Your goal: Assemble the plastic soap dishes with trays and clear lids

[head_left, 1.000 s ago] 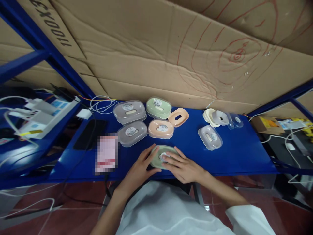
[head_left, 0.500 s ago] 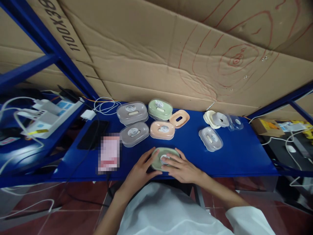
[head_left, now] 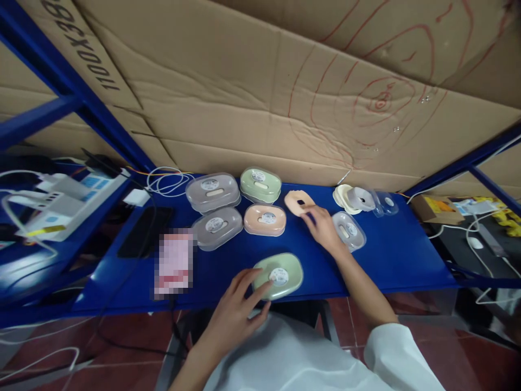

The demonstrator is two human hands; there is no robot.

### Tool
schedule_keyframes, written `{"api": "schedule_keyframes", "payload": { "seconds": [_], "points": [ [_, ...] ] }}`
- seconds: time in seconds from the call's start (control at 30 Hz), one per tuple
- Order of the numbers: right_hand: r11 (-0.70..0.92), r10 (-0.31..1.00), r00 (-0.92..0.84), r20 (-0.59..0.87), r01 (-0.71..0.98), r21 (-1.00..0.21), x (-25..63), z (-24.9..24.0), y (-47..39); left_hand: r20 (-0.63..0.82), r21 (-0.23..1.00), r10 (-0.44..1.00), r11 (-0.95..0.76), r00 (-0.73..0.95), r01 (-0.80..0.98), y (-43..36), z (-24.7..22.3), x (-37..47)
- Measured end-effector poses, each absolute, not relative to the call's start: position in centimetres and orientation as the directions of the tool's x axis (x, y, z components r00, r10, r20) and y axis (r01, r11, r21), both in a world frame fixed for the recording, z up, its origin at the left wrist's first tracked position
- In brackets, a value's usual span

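A green oval soap box (head_left: 290,266) with a clear lid and a round label lies near the table's front edge. My left hand (head_left: 240,309) is around its left end, fingers on the lid and thumb low at the near side. Farther back, my right hand (head_left: 323,225) pinches the near right rim of a peach oval soap tray (head_left: 293,200) with a slot in it. The fingertips hide part of that tray. Just left of the tray are a lidded peach soap box (head_left: 256,224) and a lidded green one (head_left: 260,184).
Two grey lidded boxes (head_left: 214,193) stand back left. Behind my right wrist is another grey box (head_left: 354,231); cream and grey parts (head_left: 358,199) lie beyond. A black phone (head_left: 142,233) and a blurred pink item (head_left: 175,263) lie left. Cardboard (head_left: 223,108) walls the blue table.
My right hand has left the green box and reached up to the peach tray, which has shifted right, away from the peach box. My left hand stays at the green box.
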State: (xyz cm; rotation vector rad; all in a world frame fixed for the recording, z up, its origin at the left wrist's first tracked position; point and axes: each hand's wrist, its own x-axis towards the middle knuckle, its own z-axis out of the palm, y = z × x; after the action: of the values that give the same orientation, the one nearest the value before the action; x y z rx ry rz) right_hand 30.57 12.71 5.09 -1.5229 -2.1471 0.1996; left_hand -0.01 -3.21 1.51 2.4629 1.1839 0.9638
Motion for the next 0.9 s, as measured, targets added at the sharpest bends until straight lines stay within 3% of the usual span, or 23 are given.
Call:
{"api": "schedule_keyframes", "payload": {
  "seconds": [0.13,0.27,0.33,0.5,0.6,0.67,0.77,0.9],
  "points": [
    [0.209,0.849,0.233,0.474,0.676,-0.707,34.8,6.5,6.7,0.377,0.434,0.795,-0.605,0.475,0.667,-2.2,1.9,4.0],
    [0.140,0.629,0.564,0.535,0.595,-0.792,39.2,6.5,-0.4,0.295,0.427,0.828,-0.561,0.477,0.709,2.1,2.9,9.1],
    [0.087,0.638,0.592,0.492,0.579,-0.811,40.0,5.8,-3.0,0.313,0.477,0.844,-0.536,0.435,0.697,4.1,3.8,10.7],
    [0.029,0.857,0.460,0.234,0.410,-0.912,36.2,2.2,-5.3,0.398,0.577,0.768,-0.635,0.501,0.514,4.0,5.5,10.5],
    [0.056,0.964,0.230,0.132,0.309,-0.949,32.0,0.7,-4.9,0.369,0.580,0.718,-0.674,0.590,0.458,1.7,4.8,8.8],
    [0.064,0.994,0.056,0.090,0.357,-0.932,30.2,0.9,-4.2,0.343,0.537,0.733,-0.666,0.588,0.517,0.2,3.6,7.5],
    [0.155,0.985,-0.028,0.173,0.600,-0.785,29.5,2.2,-2.2,0.346,0.456,0.771,-0.636,0.534,0.623,-1.5,1.9,5.1],
    [0.288,0.935,-0.149,0.322,0.851,-0.440,29.8,3.1,1.7,0.397,0.385,0.758,-0.650,0.518,0.656,-2.5,0.3,1.9]
  ]
}}
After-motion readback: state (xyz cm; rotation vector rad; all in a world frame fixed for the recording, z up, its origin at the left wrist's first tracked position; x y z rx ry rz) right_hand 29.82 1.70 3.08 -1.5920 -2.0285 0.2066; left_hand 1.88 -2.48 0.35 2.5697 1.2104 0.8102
